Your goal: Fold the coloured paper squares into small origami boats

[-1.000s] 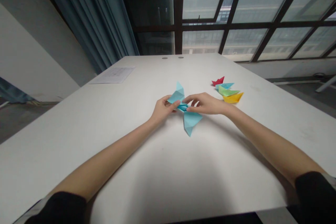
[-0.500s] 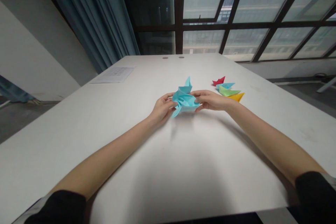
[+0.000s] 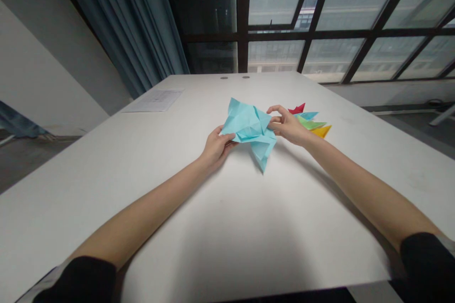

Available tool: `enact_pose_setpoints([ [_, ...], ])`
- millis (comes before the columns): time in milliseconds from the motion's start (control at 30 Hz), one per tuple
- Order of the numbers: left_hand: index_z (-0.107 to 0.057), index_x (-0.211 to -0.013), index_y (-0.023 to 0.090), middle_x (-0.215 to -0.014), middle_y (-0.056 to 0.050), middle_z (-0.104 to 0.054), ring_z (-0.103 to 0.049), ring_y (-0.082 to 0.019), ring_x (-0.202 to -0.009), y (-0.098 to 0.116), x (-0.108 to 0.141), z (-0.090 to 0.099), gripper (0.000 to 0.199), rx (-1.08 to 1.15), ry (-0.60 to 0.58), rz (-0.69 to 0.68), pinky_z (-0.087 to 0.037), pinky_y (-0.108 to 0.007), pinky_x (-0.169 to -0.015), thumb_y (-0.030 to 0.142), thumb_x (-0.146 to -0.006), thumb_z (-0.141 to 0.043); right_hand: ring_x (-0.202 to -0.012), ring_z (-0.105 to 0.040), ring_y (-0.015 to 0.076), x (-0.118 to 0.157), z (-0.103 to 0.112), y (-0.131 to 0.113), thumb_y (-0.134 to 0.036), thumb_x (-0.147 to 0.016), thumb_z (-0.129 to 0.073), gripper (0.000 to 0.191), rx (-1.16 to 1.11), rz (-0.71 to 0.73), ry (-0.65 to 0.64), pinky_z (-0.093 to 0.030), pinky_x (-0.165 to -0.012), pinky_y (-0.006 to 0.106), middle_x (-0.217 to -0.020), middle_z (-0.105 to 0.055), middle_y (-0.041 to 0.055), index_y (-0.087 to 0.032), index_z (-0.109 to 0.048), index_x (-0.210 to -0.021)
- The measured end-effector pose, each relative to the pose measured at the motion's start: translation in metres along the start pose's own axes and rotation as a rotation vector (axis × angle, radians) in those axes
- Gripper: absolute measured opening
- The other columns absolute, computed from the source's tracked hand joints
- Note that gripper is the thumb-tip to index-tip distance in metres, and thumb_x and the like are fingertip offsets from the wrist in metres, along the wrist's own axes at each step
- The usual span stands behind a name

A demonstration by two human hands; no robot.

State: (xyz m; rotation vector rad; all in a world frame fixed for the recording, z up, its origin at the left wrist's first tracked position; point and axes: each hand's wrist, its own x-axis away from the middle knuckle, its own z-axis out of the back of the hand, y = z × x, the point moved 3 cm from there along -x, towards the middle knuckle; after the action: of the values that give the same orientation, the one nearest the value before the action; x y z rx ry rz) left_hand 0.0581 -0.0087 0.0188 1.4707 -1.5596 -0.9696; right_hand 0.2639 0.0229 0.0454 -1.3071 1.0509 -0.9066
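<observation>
A light blue sheet of origami paper [image 3: 247, 120], creased and partly unfolded, is held up just above the white table [image 3: 227, 227]. One pointed flap hangs down at its lower right. My left hand [image 3: 215, 147] pinches the paper's left corner, thumb on top and fingers underneath. At the right edge is my right hand [image 3: 288, 127], its lower fingertips against the paper and its index finger raised and bent away. Part of that grip is hidden by the paper.
Beyond my right hand lie several folded paper pieces: red [image 3: 297, 108], blue [image 3: 308, 116], green [image 3: 311, 123] and yellow [image 3: 323, 131]. A printed sheet [image 3: 154, 101] rests at the table's far left. Windows [image 3: 279, 54] and a blue curtain [image 3: 131, 23] stand behind.
The light blue paper has been opened from a bunched, folded shape into a wider, flatter one. My right hand's index finger has lifted; my left hand has stayed nearly in place.
</observation>
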Motion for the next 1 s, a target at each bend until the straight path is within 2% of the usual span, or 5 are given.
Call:
enact_pose_setpoints([
  [267,-0.045,-0.108,0.017,-0.076,-0.001,-0.061,-0.059,-0.010,-0.062,0.005,-0.004,0.006,0.042,0.006,0.059,-0.023,-0.050,-0.024,-0.063,0.004,-0.069,-0.055,-0.055,-0.054,0.0081,-0.007,0.012,0.013,-0.017,-0.070,-0.061,0.007,-0.066,-0.166,0.050,-0.043,-0.052,0.018,-0.065,-0.062,-0.0010,-0.016,-0.062,-0.076],
  [400,-0.034,-0.126,0.027,-0.087,0.000,-0.058,-0.055,-0.007,-0.057,0.004,-0.005,0.012,0.068,-0.294,0.057,-0.123,-0.047,-0.020,-0.056,0.005,-0.067,-0.057,-0.073,-0.061,0.0145,-0.005,0.011,0.018,-0.042,-0.077,-0.060,0.028,-0.017,-0.228,-0.052,-0.049,-0.065,0.024,-0.087,-0.067,0.0069,-0.016,-0.062,-0.087],
  [600,-0.063,-0.102,0.014,-0.104,-0.007,-0.052,-0.048,-0.003,-0.052,-0.006,-0.009,0.013,0.041,-0.869,-0.150,-0.244,-0.047,-0.022,-0.055,0.006,-0.063,-0.058,-0.090,-0.058,0.0196,-0.005,0.008,0.020,-0.038,-0.058,-0.076,0.054,0.553,-0.034,-0.035,-0.048,-0.077,0.031,-0.102,-0.062,0.0079,-0.016,-0.058,-0.103],
  [833,-0.070,-0.084,0.018,-0.130,-0.010,-0.033,-0.044,-0.025,-0.115,0.003,-0.002,0.013,0.015,-1.214,-0.033,-0.342,-0.037,-0.042,-0.100,0.019,-0.071,-0.062,-0.073,-0.058,0.0147,-0.010,0.008,0.022,-0.036,-0.070,-0.062,0.027,0.656,-0.036,-0.011,-0.044,-0.064,0.024,-0.082,-0.064,0.0030,-0.016,-0.061,-0.087],
  [1000,-0.069,-0.081,0.021,-0.121,-0.007,-0.048,-0.037,-0.026,-0.123,0.016,0.000,0.008,0.010,-1.371,-0.248,-0.462,-0.025,-0.047,-0.106,0.022,-0.073,-0.063,-0.064,-0.057,0.0130,-0.016,0.030,0.020,-0.031,-0.072,-0.061,0.017,0.752,-0.018,0.175,-0.042,-0.058,0.022,-0.074,-0.064,0.0026,-0.015,-0.062,-0.079],
])
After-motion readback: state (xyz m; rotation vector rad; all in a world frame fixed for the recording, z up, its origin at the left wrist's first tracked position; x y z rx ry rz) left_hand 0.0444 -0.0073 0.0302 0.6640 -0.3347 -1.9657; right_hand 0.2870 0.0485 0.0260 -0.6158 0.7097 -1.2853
